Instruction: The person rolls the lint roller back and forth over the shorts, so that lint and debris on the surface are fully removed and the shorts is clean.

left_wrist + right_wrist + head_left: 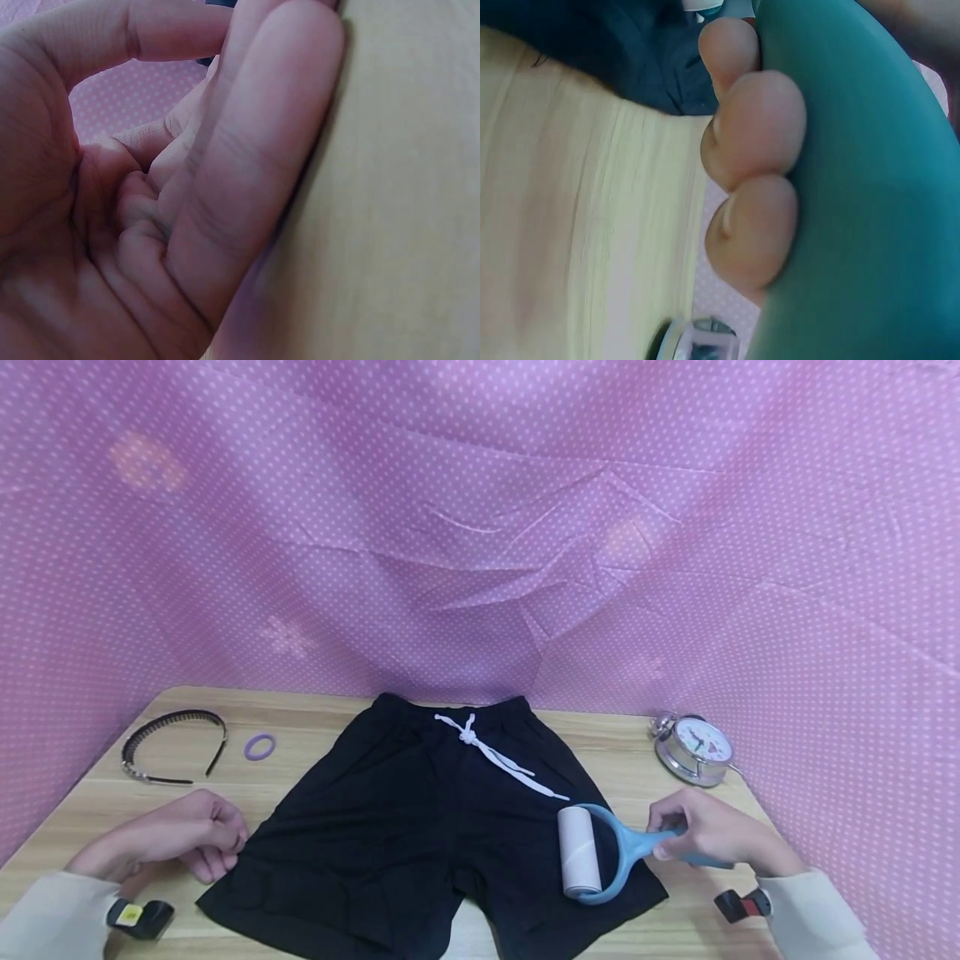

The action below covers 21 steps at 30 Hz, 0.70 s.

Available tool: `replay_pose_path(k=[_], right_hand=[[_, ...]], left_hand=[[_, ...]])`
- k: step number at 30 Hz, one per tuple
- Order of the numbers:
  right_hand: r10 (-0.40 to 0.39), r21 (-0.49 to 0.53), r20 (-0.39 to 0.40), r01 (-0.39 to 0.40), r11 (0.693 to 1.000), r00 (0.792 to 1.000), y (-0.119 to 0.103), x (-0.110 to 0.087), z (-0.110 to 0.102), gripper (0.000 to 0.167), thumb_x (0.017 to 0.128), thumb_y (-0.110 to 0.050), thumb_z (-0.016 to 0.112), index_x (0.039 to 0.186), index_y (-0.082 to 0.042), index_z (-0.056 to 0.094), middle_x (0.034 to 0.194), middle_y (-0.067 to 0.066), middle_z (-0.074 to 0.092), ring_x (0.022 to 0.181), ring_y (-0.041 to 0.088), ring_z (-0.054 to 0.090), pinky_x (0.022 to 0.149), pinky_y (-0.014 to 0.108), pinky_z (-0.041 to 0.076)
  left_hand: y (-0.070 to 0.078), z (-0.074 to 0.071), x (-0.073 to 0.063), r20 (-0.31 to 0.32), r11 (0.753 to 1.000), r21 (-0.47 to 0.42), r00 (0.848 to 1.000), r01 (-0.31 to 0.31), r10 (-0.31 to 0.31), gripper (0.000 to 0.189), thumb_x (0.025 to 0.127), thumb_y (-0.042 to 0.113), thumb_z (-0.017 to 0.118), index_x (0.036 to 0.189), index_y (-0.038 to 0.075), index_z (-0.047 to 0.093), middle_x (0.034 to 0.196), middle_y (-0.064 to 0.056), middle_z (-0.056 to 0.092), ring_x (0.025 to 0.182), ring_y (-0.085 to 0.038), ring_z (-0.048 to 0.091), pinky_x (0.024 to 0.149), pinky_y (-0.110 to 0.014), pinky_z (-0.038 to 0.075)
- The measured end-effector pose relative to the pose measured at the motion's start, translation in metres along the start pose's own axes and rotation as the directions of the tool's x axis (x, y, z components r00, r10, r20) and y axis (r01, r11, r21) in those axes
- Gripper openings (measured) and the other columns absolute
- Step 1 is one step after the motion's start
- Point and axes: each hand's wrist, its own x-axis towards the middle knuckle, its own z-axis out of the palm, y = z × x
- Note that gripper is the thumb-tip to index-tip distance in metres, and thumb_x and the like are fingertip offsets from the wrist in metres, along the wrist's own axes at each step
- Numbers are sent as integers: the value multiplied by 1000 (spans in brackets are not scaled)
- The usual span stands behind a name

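Note:
Black shorts [390,827] with a white drawstring [495,760] lie spread on the wooden table, waistband at the far side. My left hand [195,835] is at the left leg's outer edge, thumb and index finger pinching the cloth there. In the left wrist view the bent fingers [255,127] lie close along the tabletop, and only a sliver of dark cloth shows past the thumb. My right hand [708,831] grips the blue handle [855,187] of a lint roller [580,852]. Its white roll overlaps the right leg of the shorts.
A black headband [176,717] and a purple ring-shaped band [259,747] lie at the back left. A silver alarm clock [697,747] stands at the back right. Pink dotted cloth [480,527] hangs behind and beside the table [600,735].

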Motion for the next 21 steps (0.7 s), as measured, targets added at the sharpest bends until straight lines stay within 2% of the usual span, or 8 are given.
replay_pose_path(k=[9,15,21], right_hand=[[30,25,-27,-30,999,999,7,-18,-7,7,81,-17,78,81,-17,71,66,-12,55,54,-1,46,48,22,42],[82,74,-10,-81,994,997,20,-30,-8,3,85,-15,75,84,-15,71,66,-13,55,56,-1,45,48,22,41],[123,167,16,-124,978,992,33,-44,-10,1,89,-9,69,89,-8,70,68,-12,60,55,1,53,44,24,51]], left_hand=[[1,-2,0,0,1000,4,1000,6,-6,19,90,6,52,99,-6,64,82,-9,69,68,-13,69,59,-34,63],[1,-2,1,1,1000,4,1000,4,-4,20,91,6,53,99,-7,65,82,-9,69,68,-13,70,60,-34,63],[-1,-2,2,-6,1000,-4,1000,25,-25,20,90,7,53,99,-6,65,82,-8,70,68,-14,69,60,-34,63]])
